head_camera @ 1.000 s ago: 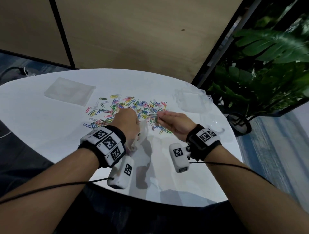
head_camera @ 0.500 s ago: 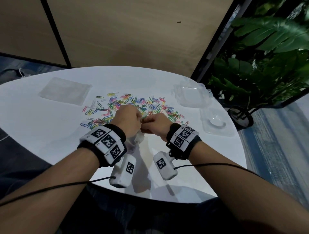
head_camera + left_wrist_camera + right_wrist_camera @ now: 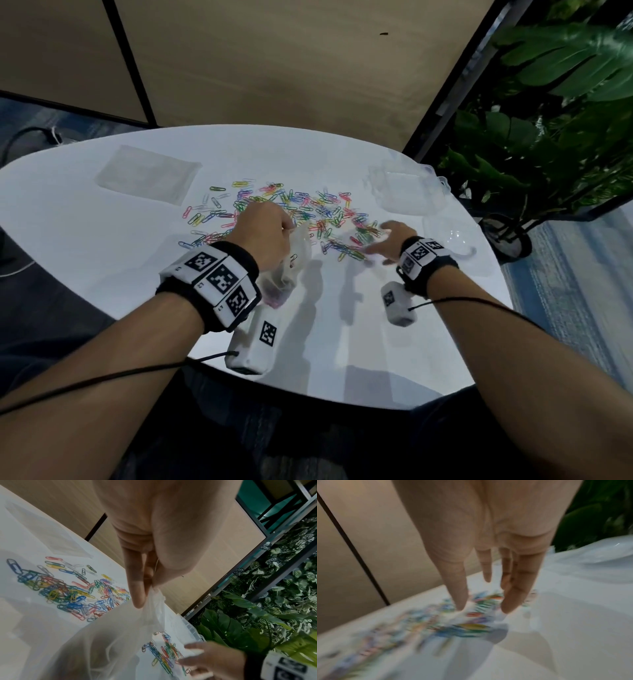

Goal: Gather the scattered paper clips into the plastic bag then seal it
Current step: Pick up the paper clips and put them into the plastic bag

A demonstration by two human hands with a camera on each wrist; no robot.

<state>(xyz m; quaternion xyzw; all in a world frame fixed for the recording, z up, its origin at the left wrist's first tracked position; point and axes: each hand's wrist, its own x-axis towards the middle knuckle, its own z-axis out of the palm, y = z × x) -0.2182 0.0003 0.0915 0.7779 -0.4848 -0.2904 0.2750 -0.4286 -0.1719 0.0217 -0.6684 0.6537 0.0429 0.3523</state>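
Note:
Coloured paper clips lie scattered over the middle of the white table. My left hand pinches the rim of a clear plastic bag that hangs below it with a few clips inside; the left wrist view shows the bag held by the fingers. My right hand reaches down to the right end of the clips, fingers spread and straight. In the blurred right wrist view the fingertips touch the table among clips.
Another flat clear bag lies at the back left. A clear plastic box and its lid sit at the right edge. Green plants stand beyond the table on the right.
My right hand has left the bag's mouth and swung right, down onto the clips. The left hand keeps its hold on the bag.

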